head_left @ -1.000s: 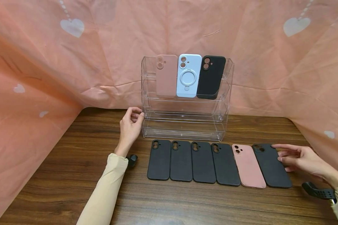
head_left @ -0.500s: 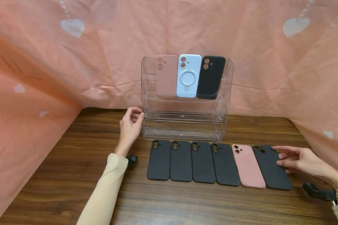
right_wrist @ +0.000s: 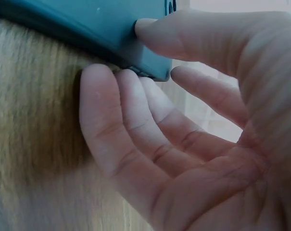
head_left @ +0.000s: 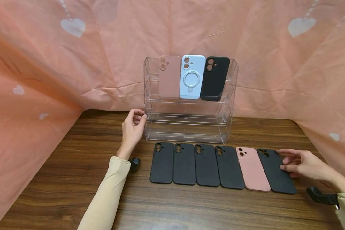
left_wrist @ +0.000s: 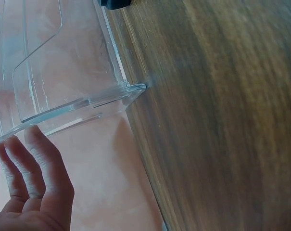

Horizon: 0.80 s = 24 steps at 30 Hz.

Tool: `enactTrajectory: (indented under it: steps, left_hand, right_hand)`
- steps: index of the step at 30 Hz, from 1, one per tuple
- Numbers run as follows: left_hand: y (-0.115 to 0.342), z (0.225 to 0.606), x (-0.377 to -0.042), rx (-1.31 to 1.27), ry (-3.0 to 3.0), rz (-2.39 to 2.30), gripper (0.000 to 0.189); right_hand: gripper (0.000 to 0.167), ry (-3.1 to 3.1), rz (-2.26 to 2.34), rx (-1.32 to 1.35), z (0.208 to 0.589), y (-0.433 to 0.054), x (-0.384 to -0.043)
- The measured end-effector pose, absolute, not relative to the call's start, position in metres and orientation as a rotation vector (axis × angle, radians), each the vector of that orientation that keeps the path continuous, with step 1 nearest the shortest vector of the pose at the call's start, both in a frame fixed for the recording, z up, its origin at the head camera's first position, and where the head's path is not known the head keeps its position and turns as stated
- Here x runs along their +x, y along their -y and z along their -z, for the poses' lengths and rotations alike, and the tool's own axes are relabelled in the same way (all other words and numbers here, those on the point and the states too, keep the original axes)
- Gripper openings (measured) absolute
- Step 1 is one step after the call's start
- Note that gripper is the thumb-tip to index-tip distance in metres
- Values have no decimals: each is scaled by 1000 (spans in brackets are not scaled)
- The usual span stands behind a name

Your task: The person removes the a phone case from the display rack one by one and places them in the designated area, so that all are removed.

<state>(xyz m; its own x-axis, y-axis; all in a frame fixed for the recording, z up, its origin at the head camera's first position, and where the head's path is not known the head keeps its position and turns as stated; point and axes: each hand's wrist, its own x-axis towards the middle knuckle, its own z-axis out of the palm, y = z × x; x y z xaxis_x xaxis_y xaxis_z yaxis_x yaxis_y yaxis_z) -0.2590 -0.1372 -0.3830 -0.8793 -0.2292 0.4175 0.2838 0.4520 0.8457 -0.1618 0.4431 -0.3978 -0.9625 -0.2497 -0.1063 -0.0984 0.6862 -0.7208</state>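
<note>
My left hand holds the left edge of a clear acrylic display rack, thumb in front and fingers bent behind. In the left wrist view, fingers touch the rack's clear side panel. At the right end of a row, my right hand grips a black phone case by its upper right side. The right wrist view shows the thumb on the face of this phone case and several fingers along its edge. The case lies beside a pink phone case.
Several black phone cases lie left of the pink one on the wooden table. On the rack's top tier stand a pink case, a light blue case with a ring and a black case. Pink cloth hangs behind.
The rightmost black case has shifted slightly nearer and leftward, its top end now lower in line with the pink case. My right hand moved with it. The left hand has stayed on the rack.
</note>
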Motion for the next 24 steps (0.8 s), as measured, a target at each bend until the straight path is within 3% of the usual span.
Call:
enactTrajectory:
  steps: [8,14,24]
  left_hand:
    - [137,381,-259,-45,2232,1428,17]
    - [138,379,-259,-47,2247,1426,17]
    - [142,375,-260,-31,2286,1391,19]
  right_hand:
    - [48,-2751,1042,-224,396,-439,-160]
    - [57,-2814,838,-89,389,-430,-160]
    - [46,-3095,714,-121,386,-425,-168]
